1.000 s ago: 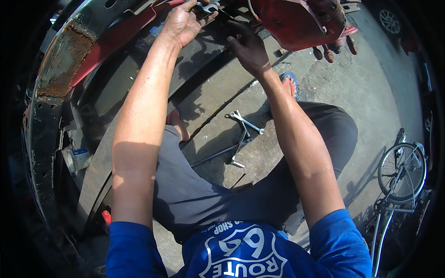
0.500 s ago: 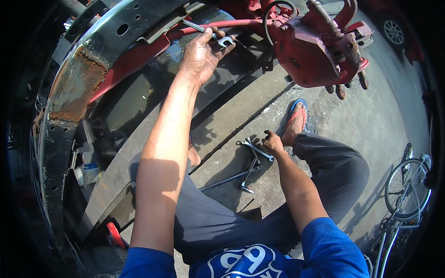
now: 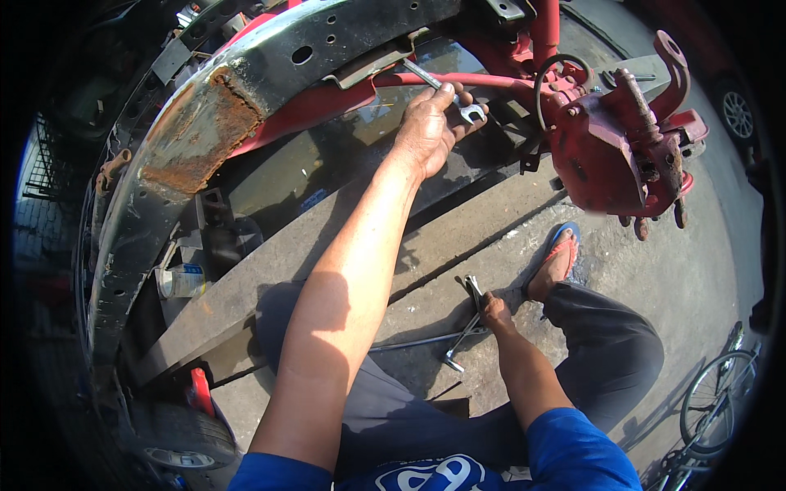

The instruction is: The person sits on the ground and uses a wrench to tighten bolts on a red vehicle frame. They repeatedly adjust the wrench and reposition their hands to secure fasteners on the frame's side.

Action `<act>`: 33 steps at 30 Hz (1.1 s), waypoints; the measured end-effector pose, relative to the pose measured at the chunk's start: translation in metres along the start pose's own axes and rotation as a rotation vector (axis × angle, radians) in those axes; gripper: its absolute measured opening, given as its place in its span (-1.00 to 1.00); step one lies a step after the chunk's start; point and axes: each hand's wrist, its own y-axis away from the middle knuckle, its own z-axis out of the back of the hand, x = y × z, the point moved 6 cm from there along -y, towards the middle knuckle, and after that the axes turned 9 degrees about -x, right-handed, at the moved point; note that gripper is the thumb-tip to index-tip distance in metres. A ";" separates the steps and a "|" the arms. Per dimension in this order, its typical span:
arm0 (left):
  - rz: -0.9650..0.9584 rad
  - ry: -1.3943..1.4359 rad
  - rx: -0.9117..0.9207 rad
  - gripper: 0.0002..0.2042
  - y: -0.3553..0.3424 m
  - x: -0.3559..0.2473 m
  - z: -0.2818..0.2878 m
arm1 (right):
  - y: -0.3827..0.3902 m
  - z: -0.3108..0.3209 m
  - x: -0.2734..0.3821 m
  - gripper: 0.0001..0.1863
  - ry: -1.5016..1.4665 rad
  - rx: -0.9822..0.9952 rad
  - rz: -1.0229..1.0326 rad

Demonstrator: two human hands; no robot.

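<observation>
My left hand point(image 3: 427, 132) is closed on a silver combination wrench point(image 3: 472, 114); its open end shows by my fingers, the far end reaches to a metal bracket point(image 3: 367, 62) under the black frame rail point(image 3: 315, 37). A red rod point(image 3: 499, 81) runs just behind it. Down on the concrete, my right hand point(image 3: 496, 308) grips another silver wrench point(image 3: 472, 284), its fingertips partly hidden. A metal wrench with a crosspiece point(image 3: 453, 362) and a long bar point(image 3: 401, 344) lie beside that hand.
A red hub assembly point(image 3: 598, 164) stands at upper right. Concrete beams point(image 3: 213, 319) cross below the rail, which has a rusty patch point(image 3: 196, 139). A can point(image 3: 180, 280), red tool point(image 3: 201, 390) and tire point(image 3: 176, 430) sit left; a bicycle point(image 3: 720, 393) lies right, a car wheel point(image 3: 735, 110) behind.
My right hand has dropped from beside the red assembly to the tools on the floor and taken hold of a wrench. My left hand still holds its wrench. The view has shifted.
</observation>
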 end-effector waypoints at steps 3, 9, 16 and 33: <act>-0.013 0.007 0.036 -0.78 -0.003 0.003 0.004 | 0.023 0.065 0.049 -0.83 -0.317 -0.306 0.109; 0.004 0.062 0.071 -0.77 -0.009 0.007 0.005 | 0.081 0.268 0.186 -0.83 -0.412 -0.959 0.798; 0.015 0.028 0.073 -0.79 -0.012 0.009 0.007 | 0.103 0.337 0.236 -0.81 -0.339 -1.074 0.824; -0.013 0.106 0.025 -0.76 -0.010 0.015 0.005 | 0.110 0.356 0.259 -0.77 -0.070 -1.069 0.596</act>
